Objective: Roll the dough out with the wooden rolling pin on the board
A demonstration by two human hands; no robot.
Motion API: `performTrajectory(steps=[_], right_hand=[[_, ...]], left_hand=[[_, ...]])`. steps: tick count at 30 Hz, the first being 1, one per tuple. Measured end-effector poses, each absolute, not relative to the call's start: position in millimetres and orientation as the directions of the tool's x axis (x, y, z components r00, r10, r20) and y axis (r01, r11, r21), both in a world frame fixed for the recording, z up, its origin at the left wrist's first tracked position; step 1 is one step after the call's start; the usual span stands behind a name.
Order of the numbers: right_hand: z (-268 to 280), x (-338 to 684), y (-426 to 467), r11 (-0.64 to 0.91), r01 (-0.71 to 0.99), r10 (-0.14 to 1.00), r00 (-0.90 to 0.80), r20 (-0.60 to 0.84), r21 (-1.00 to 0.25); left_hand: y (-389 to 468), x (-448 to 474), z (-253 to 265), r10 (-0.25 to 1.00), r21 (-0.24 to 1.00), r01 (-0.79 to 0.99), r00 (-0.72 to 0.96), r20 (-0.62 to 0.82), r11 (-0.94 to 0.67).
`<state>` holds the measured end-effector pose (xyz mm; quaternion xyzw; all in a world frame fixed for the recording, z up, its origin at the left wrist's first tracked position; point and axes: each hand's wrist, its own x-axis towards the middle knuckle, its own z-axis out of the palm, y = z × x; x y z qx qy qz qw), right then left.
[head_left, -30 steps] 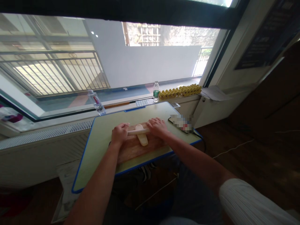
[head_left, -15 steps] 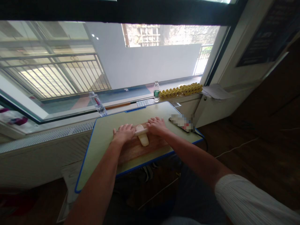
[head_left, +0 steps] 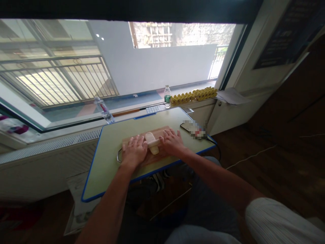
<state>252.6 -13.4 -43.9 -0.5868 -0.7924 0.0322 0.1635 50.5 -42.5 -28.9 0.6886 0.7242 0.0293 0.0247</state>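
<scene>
A pale strip of dough (head_left: 150, 136) lies lengthwise on a wooden cutting board (head_left: 162, 130). Across it rests a thin light rolling pin (head_left: 153, 143), with dough showing on both its far and near sides. My left hand (head_left: 134, 149) presses over the pin's left end, palm down. At the other end, my right hand (head_left: 172, 139) curls over the pin. Both palms hide the pin's ends. A metal handle (head_left: 118, 156) sticks out at the board's left side, close to my left wrist.
The board lies on a small blue-edged table (head_left: 101, 176). A phone (head_left: 188, 127) with a cable is at its right. Along the windowsill stand two plastic bottles, one clear (head_left: 104, 110), one green-labelled (head_left: 167, 97), and yellow egg trays (head_left: 193, 96). My legs are beneath the table.
Both hands and the rolling pin have come nearer to me along the dough, so more dough shows beyond the pin. The board's metal handle is now visible. The view has shifted slightly.
</scene>
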Motion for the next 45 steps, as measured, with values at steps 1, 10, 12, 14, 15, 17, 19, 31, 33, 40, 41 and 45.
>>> performTrajectory(steps=[1, 10, 12, 14, 15, 17, 19, 31, 33, 40, 41, 45], right_hand=[[-43, 253, -15, 0.308, 0.922, 0.942, -0.260, 0.212, -0.234], [-34, 232, 22, 0.349, 0.927, 0.928, -0.321, 0.188, -0.136], [-32, 228, 34, 0.373, 0.921, 0.924, -0.356, 0.142, -0.114], [-30, 224, 44, 0.414, 0.906, 0.908, -0.405, 0.110, -0.084], [-28, 223, 48, 0.436, 0.897, 0.898, -0.429, 0.101, -0.070], [-26, 222, 52, 0.463, 0.885, 0.885, -0.458, 0.089, -0.055], [-26, 223, 51, 0.480, 0.876, 0.875, -0.475, 0.099, -0.046], [-56, 239, -20, 0.359, 0.907, 0.905, -0.280, 0.320, -0.222], [-58, 243, -32, 0.355, 0.904, 0.910, -0.274, 0.311, -0.240], [-57, 244, -28, 0.326, 0.911, 0.925, -0.253, 0.283, -0.254], [-55, 242, -22, 0.319, 0.914, 0.928, -0.246, 0.281, -0.251], [-45, 234, 9, 0.301, 0.926, 0.937, -0.243, 0.251, -0.226]], left_hand=[[-42, 51, -29, 0.999, 0.074, 0.996, -0.044, 0.008, 0.043], [2, 46, -30, 0.996, 0.101, 0.993, -0.050, -0.073, 0.057], [15, 46, -29, 0.994, 0.105, 0.992, -0.059, -0.097, 0.070], [26, 45, -29, 0.991, 0.113, 0.991, -0.061, -0.120, 0.075], [31, 44, -29, 0.990, 0.117, 0.990, -0.061, -0.129, 0.076], [36, 44, -29, 0.988, 0.124, 0.989, -0.066, -0.139, 0.084], [34, 46, -29, 0.989, 0.128, 0.988, -0.073, -0.131, 0.090], [-54, 74, -29, 0.994, 0.141, 0.990, -0.045, 0.102, 0.031], [-68, 74, -32, 0.990, 0.129, 0.992, -0.025, 0.138, 0.007], [-60, 57, -37, 0.990, 0.108, 0.994, -0.030, 0.137, 0.016], [-52, 55, -36, 0.992, 0.105, 0.994, -0.038, 0.124, 0.024], [-16, 48, -31, 0.997, 0.099, 0.994, -0.061, 0.055, 0.055]])
